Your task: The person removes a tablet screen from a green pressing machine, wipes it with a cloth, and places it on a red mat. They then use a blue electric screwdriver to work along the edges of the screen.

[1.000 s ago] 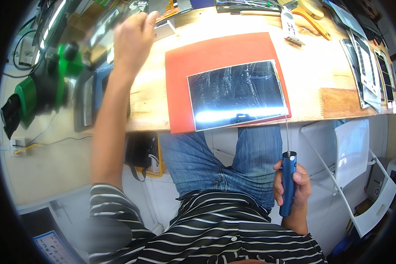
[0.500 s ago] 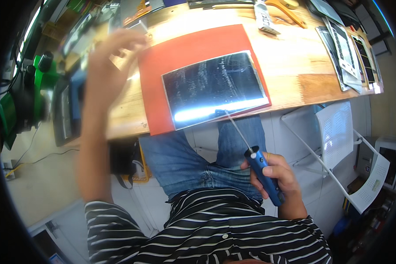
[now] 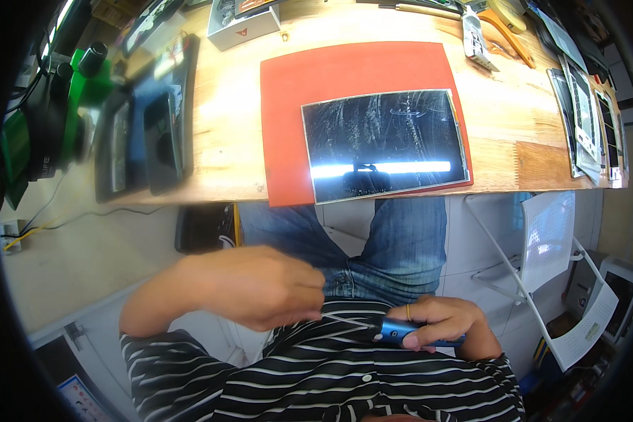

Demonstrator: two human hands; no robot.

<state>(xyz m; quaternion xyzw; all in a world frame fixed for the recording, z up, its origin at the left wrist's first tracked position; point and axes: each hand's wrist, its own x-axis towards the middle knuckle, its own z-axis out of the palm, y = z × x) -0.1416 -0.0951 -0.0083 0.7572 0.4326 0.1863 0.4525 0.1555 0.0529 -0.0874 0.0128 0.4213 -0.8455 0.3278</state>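
Note:
My right hand (image 3: 446,323) is wrapped round a blue handheld electric tool (image 3: 397,330) with small buttons and a thin metal shaft. It lies nearly level in front of my striped shirt, its shaft pointing left. At the shaft's far end the fingers of my left hand (image 3: 271,285) are closed; they hide the tip. Beyond my lap, a dark glass screen panel (image 3: 380,133) with whitish smears and a bright light reflection lies on a red mat (image 3: 281,84). Its lower left corner reaches close to the table's front edge.
On the wooden table (image 3: 225,119), dark devices (image 3: 165,141) lie at the left and a white box (image 3: 243,28) at the back. A tube (image 3: 475,42) and orange-handled tool (image 3: 506,35) lie back right, near stacked panels (image 3: 577,119). A white folding chair (image 3: 548,232) stands right.
My left hand came back from over the table's left side to the tool's tip. My right hand drew the tool off the screen and turned it level. The view shifted left.

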